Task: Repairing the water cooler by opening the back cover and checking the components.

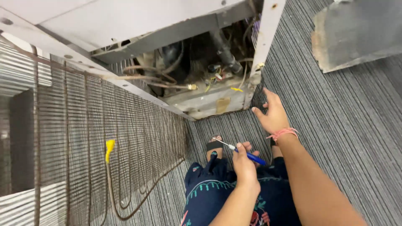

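The left hand (244, 161), nearest the camera, was closed around a blue-handled screwdriver (240, 150), tip pointing left above the grey carpet (356, 125). The right hand (273, 113) reached with fingers spread, holding nothing, toward the refrigerator's open compressor compartment (201, 71), beside the wire condenser grille (104, 138).

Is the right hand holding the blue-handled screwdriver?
No, the left hand grips the blue-handled screwdriver; the right hand is open and empty.
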